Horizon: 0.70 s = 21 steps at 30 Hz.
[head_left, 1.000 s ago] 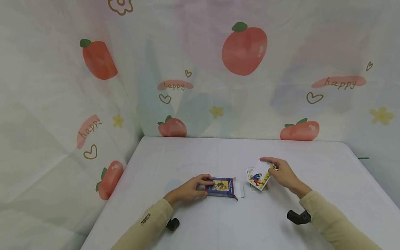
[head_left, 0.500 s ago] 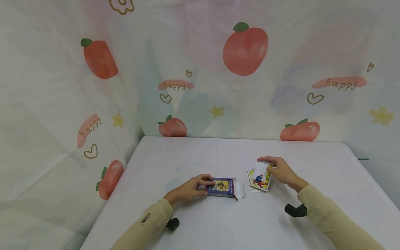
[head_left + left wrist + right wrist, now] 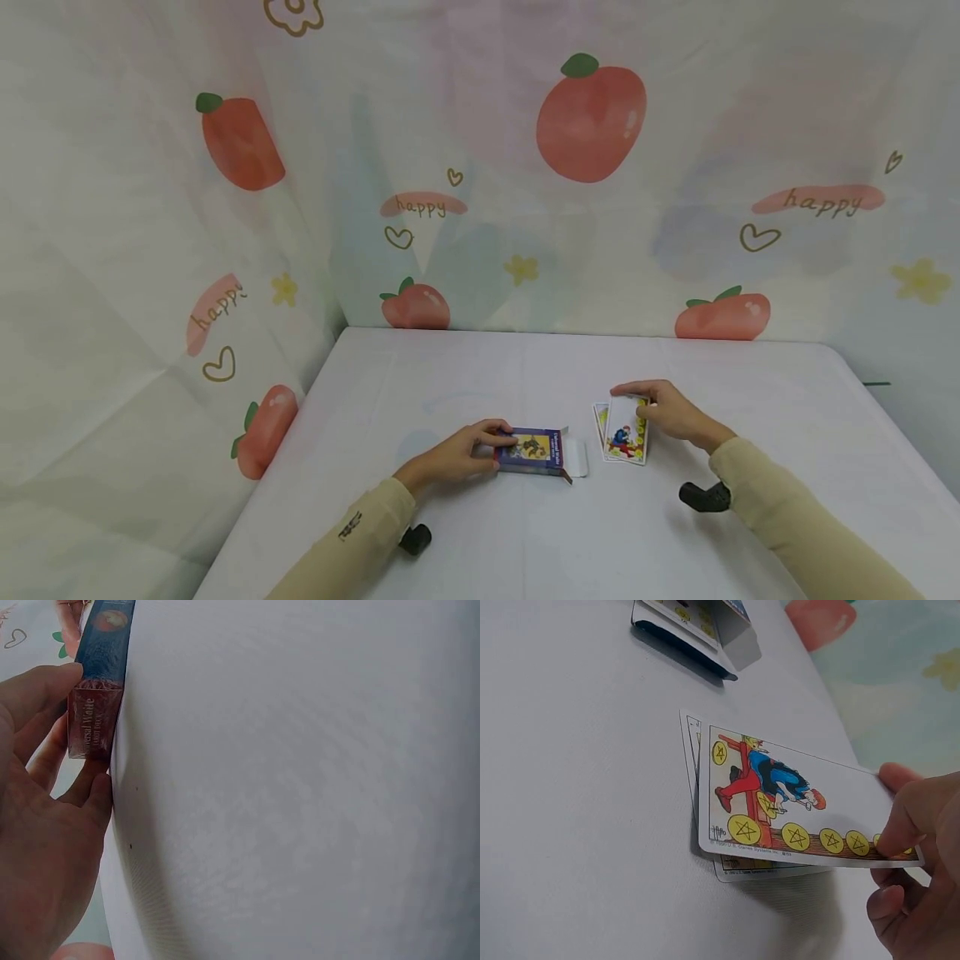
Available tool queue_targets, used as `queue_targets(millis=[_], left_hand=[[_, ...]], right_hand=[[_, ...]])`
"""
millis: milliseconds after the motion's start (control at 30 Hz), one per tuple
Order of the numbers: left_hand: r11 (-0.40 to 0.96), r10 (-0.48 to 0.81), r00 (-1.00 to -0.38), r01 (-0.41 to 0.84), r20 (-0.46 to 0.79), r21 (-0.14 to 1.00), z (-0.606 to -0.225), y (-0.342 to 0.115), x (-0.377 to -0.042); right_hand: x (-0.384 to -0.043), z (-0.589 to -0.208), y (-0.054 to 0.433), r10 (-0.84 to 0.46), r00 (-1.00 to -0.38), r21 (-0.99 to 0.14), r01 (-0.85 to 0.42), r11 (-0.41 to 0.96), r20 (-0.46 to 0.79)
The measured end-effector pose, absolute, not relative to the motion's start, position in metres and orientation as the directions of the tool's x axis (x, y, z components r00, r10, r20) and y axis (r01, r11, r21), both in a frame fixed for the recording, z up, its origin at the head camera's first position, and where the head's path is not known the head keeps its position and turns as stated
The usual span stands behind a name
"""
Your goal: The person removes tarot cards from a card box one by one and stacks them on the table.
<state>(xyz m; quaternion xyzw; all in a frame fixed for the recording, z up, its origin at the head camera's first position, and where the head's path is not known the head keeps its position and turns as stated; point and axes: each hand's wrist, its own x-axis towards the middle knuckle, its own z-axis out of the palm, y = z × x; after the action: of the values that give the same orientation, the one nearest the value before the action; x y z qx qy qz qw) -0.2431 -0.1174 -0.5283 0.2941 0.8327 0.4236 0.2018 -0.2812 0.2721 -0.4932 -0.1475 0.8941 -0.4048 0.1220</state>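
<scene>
On the table, my left hand [image 3: 456, 454] grips the closed end of a purple-blue tarot card box [image 3: 536, 454], thumb on one side and fingers on the other. The box lies flat, its open flap [image 3: 576, 458] facing right. In the right wrist view a card face shows inside the box's open end [image 3: 694, 616]. My right hand [image 3: 670, 412] pinches the far end of a tarot card [image 3: 780, 802] with a blue-clad figure and yellow pentacles. That card lies over another card [image 3: 739, 874], whose left and lower edges peek out; most of its face is hidden.
A white cloth covers the table [image 3: 450, 367]. Behind and to the left stand fabric walls [image 3: 480, 150] printed with red fruit, hearts and flowers. Black wrist devices [image 3: 705, 497] hang under both sleeves.
My right hand has moved slightly left and toward me. The pinched card has turned more upright and now lines up more closely over the card beneath. My left hand and the box stay put.
</scene>
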Motion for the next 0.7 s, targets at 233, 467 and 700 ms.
queue_targets(millis=[233, 467, 700], left_hand=[[0.47, 0.661, -0.746, 0.326, -0.083, 0.82, -0.529, -0.117, -0.243], [0.484, 0.652, -0.753, 0.323, -0.089, 0.814, -0.529, -0.116, -0.242], [0.47, 0.67, -0.738, 0.345, -0.074, 0.813, -0.529, -0.117, -0.244]], right_hand=[[-0.284, -0.499, 0.271, -0.403, -0.915, -0.703, -0.279, 0.655, -0.012], [-0.283, -0.503, 0.27, -0.397, -0.917, -0.646, -0.33, 0.688, 0.046], [-0.28, -0.505, 0.268, -0.381, -0.922, -0.629, -0.338, 0.7, 0.071]])
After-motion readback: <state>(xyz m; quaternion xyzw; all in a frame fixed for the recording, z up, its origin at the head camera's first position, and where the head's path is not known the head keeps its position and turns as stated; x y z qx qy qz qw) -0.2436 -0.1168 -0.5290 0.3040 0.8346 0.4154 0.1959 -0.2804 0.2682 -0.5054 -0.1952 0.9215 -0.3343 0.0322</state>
